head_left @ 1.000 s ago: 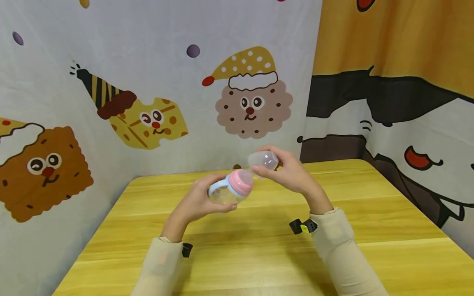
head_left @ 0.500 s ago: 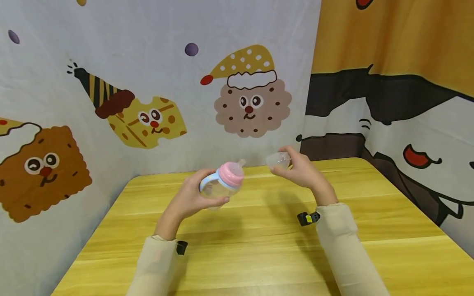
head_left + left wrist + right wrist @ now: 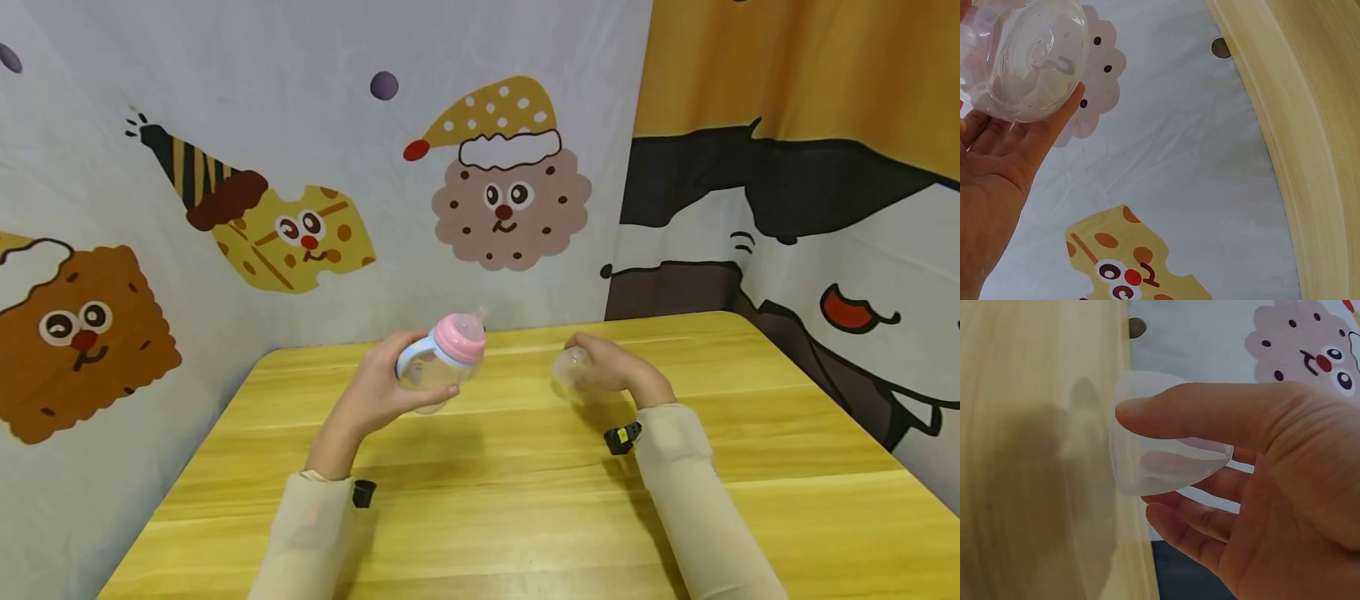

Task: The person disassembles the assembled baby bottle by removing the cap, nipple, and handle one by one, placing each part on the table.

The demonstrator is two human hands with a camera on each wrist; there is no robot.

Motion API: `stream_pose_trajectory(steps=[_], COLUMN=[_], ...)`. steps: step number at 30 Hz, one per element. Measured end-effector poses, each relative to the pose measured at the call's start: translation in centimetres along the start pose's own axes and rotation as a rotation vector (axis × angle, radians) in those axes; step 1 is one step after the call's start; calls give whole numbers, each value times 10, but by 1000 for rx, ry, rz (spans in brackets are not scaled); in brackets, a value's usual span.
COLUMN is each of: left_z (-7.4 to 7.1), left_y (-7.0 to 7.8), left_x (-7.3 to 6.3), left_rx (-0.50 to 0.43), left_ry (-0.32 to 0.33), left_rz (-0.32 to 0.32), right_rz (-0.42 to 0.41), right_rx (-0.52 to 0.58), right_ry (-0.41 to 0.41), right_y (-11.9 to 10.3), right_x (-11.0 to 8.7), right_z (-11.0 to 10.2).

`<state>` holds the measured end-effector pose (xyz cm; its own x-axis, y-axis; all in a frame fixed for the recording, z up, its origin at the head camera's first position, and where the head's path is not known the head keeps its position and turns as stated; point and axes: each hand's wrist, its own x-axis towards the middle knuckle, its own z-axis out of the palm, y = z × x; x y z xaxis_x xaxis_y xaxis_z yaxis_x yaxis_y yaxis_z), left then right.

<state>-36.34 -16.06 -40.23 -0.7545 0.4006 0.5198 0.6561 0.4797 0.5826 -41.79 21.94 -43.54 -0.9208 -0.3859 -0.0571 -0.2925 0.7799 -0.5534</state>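
My left hand (image 3: 375, 387) curls round the bottle (image 3: 437, 372), thumb along its near side, fingers behind; the gap in my grip is as wide as the bottle's body. I hold it raised above the table (image 3: 487, 508), tilted so that the pink collar (image 3: 459, 338) and clear teat (image 3: 481, 314) point up and to the right. The blue handle (image 3: 412, 352) lies beside my palm.

My right hand (image 3: 613, 368) pinches the clear cap (image 3: 570, 367) between thumb and fingers, parted by its width. The cap is well apart from the bottle, low over the table's far part; I cannot tell whether it touches the wood.

Cream sleeves (image 3: 311, 529) cover my forearms, with a black device (image 3: 622, 437) at each wrist. Behind the table hangs a white cloth (image 3: 315, 100) printed with cheese and biscuit faces.
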Motion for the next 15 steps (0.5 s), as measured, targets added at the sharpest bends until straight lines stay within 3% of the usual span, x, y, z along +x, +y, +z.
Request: stream_pose_trajectory(steps=[15], left_z=[-1], left_y=[0], left_x=[1], left_rx=[-6], left_ry=[3], left_rz=[-10], right_rz=[59], right_rx=[-25], right_ry=[-69], right_y=[10], right_x=[6], right_z=[7])
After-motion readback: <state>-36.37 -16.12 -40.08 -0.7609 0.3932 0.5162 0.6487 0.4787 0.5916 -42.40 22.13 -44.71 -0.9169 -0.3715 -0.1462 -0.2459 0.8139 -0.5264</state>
